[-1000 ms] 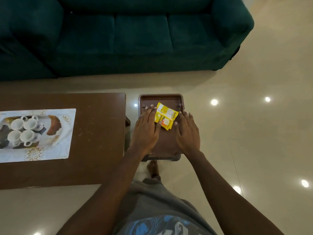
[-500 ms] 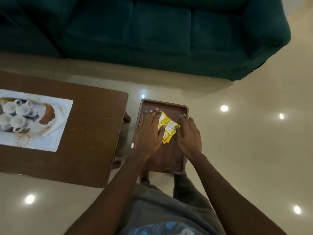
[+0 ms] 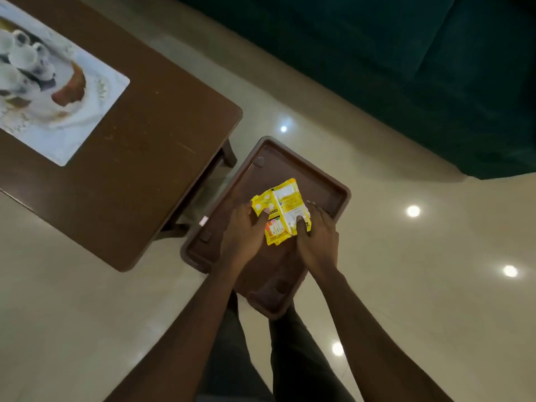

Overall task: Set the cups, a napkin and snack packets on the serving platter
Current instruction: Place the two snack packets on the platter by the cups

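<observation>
Yellow snack packets point(image 3: 282, 208) lie on a brown tray-like surface point(image 3: 333, 195) low in front of me. My left hand point(image 3: 243, 230) grips their left edge, thumb on top. My right hand point(image 3: 317, 236) holds their right edge, thumb pressed on the white panel. Both hands are shut on the packets. Several white cups point(image 3: 20, 62) stand blurred on a printed mat point(image 3: 95, 105) at the far left of a wooden table point(image 3: 150, 158), well away from my hands. I see no napkin.
A dark green sofa point(image 3: 420, 68) fills the top right. The glossy tiled floor point(image 3: 406, 271) reflects ceiling lights. My legs point(image 3: 290, 358) show below the tray. The table's near corner stands just left of the tray.
My head has tilted, so the whole scene now looks rotated. Both hands have closed on the yellow packets from either side; earlier they lay flat beside them.
</observation>
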